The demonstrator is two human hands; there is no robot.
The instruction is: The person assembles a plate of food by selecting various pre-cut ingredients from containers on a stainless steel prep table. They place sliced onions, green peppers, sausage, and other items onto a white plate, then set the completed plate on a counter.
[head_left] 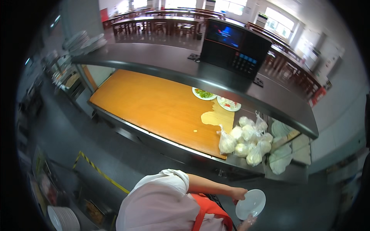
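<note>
A white plate (251, 203) is held at the lower right, beside the front of the counter. My left hand (239, 194) grips its rim from the upper left, fingers partly behind it. At its lower edge is my right hand (248, 221), partly cut off by the dimness and blur there; its fingers seem closed on the rim. The plate's face shows no food on it. My left arm reaches across from a white sleeve, above a red apron (211, 211).
An orange board (154, 104) covers the counter. Clear bags of white lumps (250, 140) sit at its right end, near two plates of cut vegetables (204, 93). Above runs a metal shelf (150, 57) carrying a black terminal (235, 48). Stacked plates (63, 218) stand lower left.
</note>
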